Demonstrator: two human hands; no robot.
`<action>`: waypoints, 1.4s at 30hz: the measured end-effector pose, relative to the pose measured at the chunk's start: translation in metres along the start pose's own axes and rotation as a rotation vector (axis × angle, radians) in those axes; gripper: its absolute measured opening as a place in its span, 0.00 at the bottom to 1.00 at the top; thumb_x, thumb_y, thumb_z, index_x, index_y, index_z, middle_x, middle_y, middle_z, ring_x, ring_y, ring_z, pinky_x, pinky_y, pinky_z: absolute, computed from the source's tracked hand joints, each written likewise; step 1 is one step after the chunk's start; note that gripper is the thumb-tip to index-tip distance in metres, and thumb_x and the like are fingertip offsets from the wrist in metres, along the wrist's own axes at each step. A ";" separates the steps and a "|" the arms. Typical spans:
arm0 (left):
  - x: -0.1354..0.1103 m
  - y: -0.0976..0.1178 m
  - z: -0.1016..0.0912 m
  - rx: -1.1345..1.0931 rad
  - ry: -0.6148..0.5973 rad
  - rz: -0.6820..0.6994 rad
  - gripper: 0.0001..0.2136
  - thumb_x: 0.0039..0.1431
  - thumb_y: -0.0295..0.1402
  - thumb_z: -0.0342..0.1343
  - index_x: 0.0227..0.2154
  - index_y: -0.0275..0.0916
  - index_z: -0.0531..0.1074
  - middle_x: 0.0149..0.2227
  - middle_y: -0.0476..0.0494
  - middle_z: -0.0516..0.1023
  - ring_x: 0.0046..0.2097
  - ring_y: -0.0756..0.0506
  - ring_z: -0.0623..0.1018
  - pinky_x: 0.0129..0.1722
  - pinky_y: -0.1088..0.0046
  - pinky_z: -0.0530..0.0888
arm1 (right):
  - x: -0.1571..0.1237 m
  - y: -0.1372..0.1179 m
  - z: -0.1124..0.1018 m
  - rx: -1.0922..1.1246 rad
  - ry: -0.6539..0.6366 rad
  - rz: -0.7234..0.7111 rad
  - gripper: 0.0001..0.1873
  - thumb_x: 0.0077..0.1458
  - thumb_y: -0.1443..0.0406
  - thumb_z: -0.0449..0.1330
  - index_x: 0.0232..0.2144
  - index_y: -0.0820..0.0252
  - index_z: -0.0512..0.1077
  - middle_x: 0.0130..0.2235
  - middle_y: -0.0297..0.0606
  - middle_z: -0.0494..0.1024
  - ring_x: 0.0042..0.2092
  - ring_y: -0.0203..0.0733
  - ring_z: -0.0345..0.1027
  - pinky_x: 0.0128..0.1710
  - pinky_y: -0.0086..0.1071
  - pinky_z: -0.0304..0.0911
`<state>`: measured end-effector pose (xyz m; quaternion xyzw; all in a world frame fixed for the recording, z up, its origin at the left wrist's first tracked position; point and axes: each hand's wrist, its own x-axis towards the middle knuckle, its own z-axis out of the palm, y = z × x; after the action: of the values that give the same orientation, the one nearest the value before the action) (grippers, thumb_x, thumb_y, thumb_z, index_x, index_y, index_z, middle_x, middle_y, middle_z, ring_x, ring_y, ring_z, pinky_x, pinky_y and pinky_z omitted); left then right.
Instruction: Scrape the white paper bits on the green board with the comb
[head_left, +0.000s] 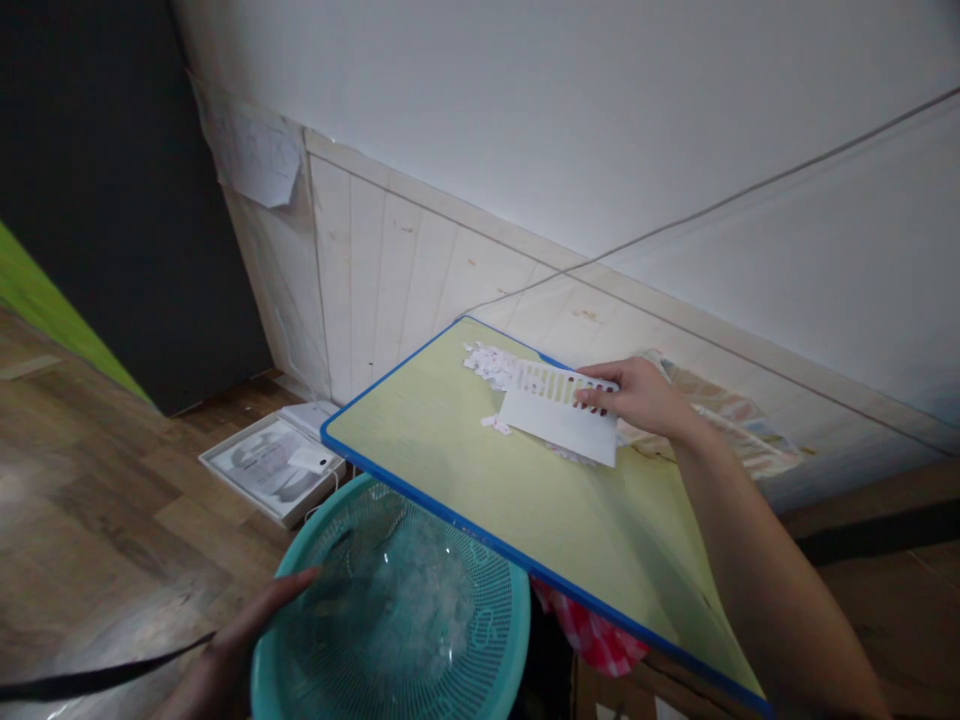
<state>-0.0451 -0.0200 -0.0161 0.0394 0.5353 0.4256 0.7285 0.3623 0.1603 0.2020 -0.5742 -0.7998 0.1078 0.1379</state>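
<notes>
My right hand (637, 396) is closed on a white plastic scraper (561, 412) with a slotted top edge, resting on a yellow-green table top with a blue rim (450, 515). Small white shredded bits (489, 362) lie on the table by the scraper's far left side. My left hand (247, 630) grips the rim of a teal perforated basket (480, 660) held below the table's near edge. White shredded bits sit inside the basket (420, 600).
A white panelled wall (390, 270) runs behind the table. On the wooden floor (105, 500) at the left lie a flat white box (274, 465) and a small white charger. Red checked cloth (592, 635) hangs under the table. A dark strap (90, 680) crosses the lower left.
</notes>
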 end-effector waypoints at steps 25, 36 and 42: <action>0.008 -0.006 0.006 0.019 0.069 0.010 0.13 0.48 0.39 0.69 0.36 0.41 0.83 0.37 0.42 0.90 0.59 0.25 0.75 0.59 0.49 0.68 | -0.065 0.024 -0.025 0.043 0.049 0.090 0.22 0.53 0.56 0.65 0.47 0.61 0.82 0.36 0.38 0.86 0.31 0.43 0.75 0.28 0.30 0.65; -0.001 -0.004 0.014 0.013 0.064 0.020 0.11 0.50 0.38 0.68 0.39 0.49 0.84 0.32 0.48 0.90 0.59 0.28 0.76 0.62 0.50 0.67 | -0.067 0.038 -0.018 0.169 0.026 0.120 0.24 0.54 0.53 0.66 0.49 0.59 0.81 0.40 0.38 0.86 0.34 0.45 0.78 0.31 0.31 0.69; 0.000 -0.003 0.013 0.011 0.007 -0.056 0.31 0.51 0.39 0.68 0.59 0.38 0.74 0.36 0.41 0.90 0.46 0.28 0.85 0.50 0.55 0.81 | -0.073 0.036 -0.024 0.159 -0.059 0.130 0.23 0.53 0.54 0.67 0.49 0.55 0.81 0.43 0.36 0.86 0.36 0.46 0.78 0.34 0.33 0.70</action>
<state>-0.0330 -0.0164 -0.0123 0.0269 0.5412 0.4023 0.7379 0.4249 0.1029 0.2055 -0.6089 -0.7533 0.1965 0.1522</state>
